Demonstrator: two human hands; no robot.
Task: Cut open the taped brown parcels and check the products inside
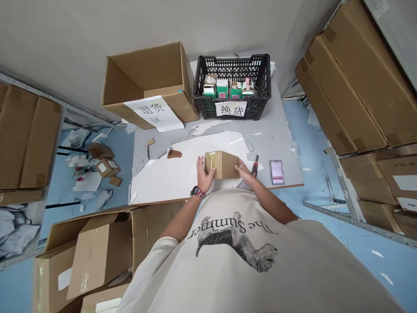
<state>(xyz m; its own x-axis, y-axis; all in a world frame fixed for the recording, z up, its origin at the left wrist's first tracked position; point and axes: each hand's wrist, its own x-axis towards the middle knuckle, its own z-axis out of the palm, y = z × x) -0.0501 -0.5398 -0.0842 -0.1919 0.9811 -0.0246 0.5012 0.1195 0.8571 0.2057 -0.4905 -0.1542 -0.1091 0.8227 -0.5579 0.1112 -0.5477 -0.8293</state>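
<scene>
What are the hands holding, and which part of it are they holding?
The left hand and the right hand are holding a small cardboard box by its two opposite ends, one hand at each end.

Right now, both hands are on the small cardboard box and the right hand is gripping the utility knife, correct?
No: the head view shows the utility knife lying on the table beside the right hand, not gripped. The left hand and that hand rest on the small cardboard box.
</scene>
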